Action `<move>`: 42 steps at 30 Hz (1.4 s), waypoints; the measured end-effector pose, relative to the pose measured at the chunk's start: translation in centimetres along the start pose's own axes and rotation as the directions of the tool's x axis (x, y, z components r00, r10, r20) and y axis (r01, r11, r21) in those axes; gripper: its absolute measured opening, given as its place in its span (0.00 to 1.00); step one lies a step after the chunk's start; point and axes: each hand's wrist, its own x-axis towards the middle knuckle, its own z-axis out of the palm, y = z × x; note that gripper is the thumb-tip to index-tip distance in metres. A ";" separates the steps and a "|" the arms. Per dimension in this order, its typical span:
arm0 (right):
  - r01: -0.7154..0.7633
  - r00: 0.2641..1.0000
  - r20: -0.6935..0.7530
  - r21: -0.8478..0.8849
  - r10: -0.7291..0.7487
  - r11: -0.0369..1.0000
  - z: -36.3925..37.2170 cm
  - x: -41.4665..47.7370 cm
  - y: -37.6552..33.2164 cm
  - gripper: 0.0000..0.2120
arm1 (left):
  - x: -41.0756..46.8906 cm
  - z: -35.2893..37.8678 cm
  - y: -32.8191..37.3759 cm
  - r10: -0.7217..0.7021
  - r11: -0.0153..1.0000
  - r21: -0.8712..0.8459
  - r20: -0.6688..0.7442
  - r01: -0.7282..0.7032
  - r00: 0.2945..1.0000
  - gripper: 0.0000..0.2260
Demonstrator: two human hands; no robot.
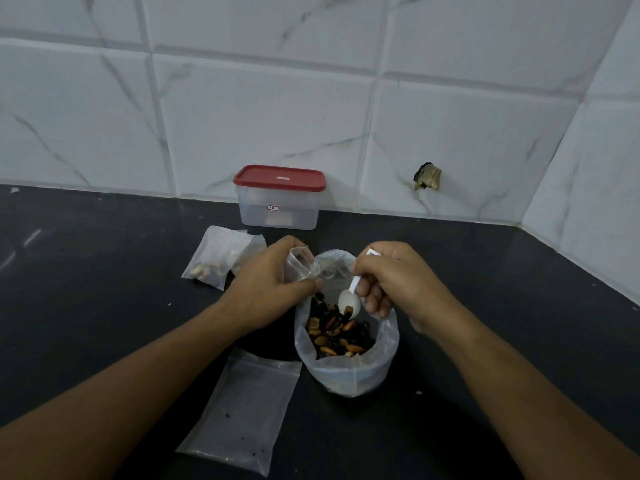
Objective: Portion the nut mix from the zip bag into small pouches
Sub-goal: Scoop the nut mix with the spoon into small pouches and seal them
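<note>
Pouch [299, 265] pinched by left hand [270, 275] at bag [346, 375] rim | spoon [349, 302] gripped by right hand [394, 278] over nuts [339, 337] | wall [311, 98] behind, right.

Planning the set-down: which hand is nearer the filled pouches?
Left. The left hand is just right of the filled pouches; the right hand, gripping the spoon, is farther right, over the zip bag.
</note>
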 end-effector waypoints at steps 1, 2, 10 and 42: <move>-0.019 1.000 -0.007 0.034 0.019 0.999 0.1 0.0 0.1 0.06 | 0.0 0.0 0.0 -0.005 1.000 -0.007 0.003 0.005 1.000 0.12; -0.037 0.999 -0.012 0.063 0.037 0.997 0.1 0.1 0.2 0.05 | 0.0 0.0 0.1 -0.010 1.000 -0.017 0.004 0.010 1.000 0.12; -0.122 0.992 0.013 0.169 0.122 0.978 0.4 0.2 0.6 0.06 | -0.2 -0.1 0.3 -0.051 0.993 -0.110 0.007 0.051 0.999 0.13; 0.146 0.979 0.098 0.269 -0.178 0.952 2.0 -0.8 0.0 0.05 | -0.1 -0.1 0.2 -0.001 0.993 -0.115 0.004 0.001 1.000 0.15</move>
